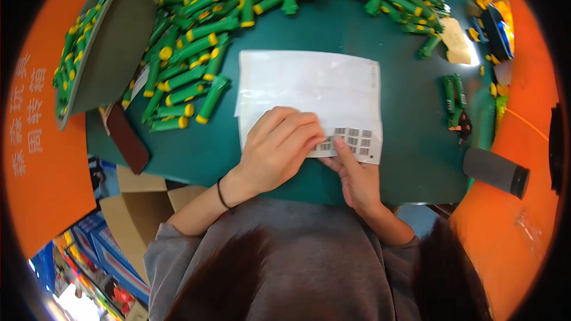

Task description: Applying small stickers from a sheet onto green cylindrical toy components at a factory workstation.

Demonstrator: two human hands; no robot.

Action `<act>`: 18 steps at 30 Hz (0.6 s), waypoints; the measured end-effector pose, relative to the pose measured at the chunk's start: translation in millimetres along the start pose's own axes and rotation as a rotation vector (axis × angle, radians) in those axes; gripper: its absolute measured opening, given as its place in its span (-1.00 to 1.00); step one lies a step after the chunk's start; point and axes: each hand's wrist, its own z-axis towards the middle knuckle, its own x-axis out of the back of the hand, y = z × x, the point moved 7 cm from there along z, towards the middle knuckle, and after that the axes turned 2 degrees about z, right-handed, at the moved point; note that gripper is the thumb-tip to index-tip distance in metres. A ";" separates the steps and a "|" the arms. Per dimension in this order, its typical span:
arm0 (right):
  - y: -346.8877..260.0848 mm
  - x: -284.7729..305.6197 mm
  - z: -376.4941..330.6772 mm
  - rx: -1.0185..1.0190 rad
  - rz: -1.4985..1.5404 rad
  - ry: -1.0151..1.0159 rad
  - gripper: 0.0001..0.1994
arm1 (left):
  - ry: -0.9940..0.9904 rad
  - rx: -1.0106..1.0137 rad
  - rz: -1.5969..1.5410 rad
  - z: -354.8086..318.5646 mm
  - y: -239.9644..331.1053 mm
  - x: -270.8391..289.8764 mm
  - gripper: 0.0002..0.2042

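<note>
A white sheet of barcode stickers (309, 89) lies at the near middle of the green table, most of its face blank. Small printed barcodes (358, 137) remain in rows at its lower right corner. My left hand (276, 145) reaches over the sheet's lower edge, thumb and fingers pinched together at the barcodes. Whatever sits between those fingertips is too hidden to tell. My right hand (358, 181) grips the sheet's near edge, with the thumb on top among the barcodes and the fingers underneath. The two hands' fingertips are close together.
Many green tubes with yellow ends (202, 47) pile across the table's far and left sides. A grey tray (116, 41) of similar tubes stands left. Right are two green tubes (455, 98) and a dark grey cylinder (496, 172). A cardboard box (140, 214) stands below left.
</note>
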 end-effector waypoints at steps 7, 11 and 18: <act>-90.8 7.7 6.1 -0.338 -0.939 -0.685 -0.73 | -0.159 0.554 -0.532 -22.1 -47.8 -21.2 -0.93; -231.2 50.1 80.9 0.838 -1.476 0.108 -0.74 | -0.179 0.533 -0.589 -19.4 -42.8 -23.3 -0.92; -239.9 83.2 138.9 1.058 -1.748 -0.128 -0.65 | -0.126 0.641 -0.713 -24.8 -48.0 -21.9 -0.94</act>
